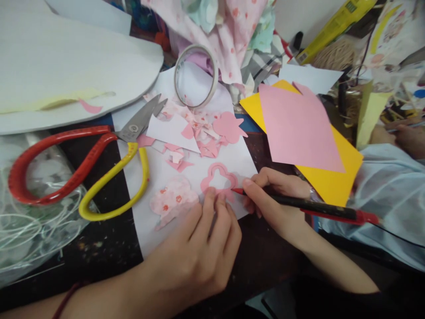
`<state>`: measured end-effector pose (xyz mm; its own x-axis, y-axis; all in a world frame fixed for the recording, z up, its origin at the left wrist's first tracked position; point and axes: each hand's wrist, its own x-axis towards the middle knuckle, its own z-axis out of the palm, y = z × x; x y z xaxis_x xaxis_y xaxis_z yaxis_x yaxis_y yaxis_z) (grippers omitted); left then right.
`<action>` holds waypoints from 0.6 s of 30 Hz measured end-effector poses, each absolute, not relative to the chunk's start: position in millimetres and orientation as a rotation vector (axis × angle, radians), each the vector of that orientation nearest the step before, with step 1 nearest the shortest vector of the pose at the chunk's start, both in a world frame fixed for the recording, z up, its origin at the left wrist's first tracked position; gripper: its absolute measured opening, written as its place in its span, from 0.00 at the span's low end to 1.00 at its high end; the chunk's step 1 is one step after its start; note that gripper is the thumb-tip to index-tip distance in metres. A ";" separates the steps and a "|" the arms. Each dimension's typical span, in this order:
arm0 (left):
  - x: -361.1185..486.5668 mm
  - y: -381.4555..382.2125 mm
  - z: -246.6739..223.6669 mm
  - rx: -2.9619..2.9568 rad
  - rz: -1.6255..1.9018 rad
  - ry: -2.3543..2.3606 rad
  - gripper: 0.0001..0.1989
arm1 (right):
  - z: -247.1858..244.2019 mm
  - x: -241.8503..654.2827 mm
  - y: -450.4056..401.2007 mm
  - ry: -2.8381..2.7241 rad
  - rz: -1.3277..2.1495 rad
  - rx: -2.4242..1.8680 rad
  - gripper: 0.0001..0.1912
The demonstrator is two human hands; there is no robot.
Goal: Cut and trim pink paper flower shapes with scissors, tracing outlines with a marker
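Note:
A pink flower-shaped paper cutout [206,180] with a white middle lies on a white sheet of paper [146,221]. My left hand [202,252] presses it down with bent fingertips at its lower edge; the thumb is hidden. Between the thumb and fingers of my right hand [268,199] is a black pen [308,204] with a red tip. That tip rests at the cutout's right edge. Left of my fingers is a flower-printed pink cutout [174,199]. Pink and white paper scraps [181,133] are heaped above, beside another pink cutout [229,127].
Scissors with one red and one yellow handle [116,150] lie open at left. A tape roll [195,76] stands behind the scraps. Pink paper [299,124] overlaps a yellow sheet [345,177] at right. White foam board [66,57] fills the upper left; another person's hand [410,139] shows far right.

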<state>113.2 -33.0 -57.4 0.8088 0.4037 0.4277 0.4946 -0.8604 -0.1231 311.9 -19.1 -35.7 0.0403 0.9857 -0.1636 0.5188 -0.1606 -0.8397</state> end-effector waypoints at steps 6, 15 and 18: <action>112.1 -35.1 -57.0 -2.759 -0.583 -0.709 0.20 | -35.9 312.2 -19.8 -1.544 1.036 -1.746 0.18; 111.3 -35.5 -57.2 -2.759 -0.583 -0.708 0.20 | -38.0 314.7 -21.1 -1.510 1.035 -1.731 0.18; 111.8 -35.2 -57.2 -2.757 -0.581 -0.707 0.20 | -40.8 315.8 -21.6 -1.455 1.079 -1.710 0.18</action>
<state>111.8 -35.2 -57.2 0.8042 0.4088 0.4314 0.5025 -0.8553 -0.1263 315.8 -21.6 -40.8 0.0505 0.9823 -0.1805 0.4574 -0.1834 -0.8701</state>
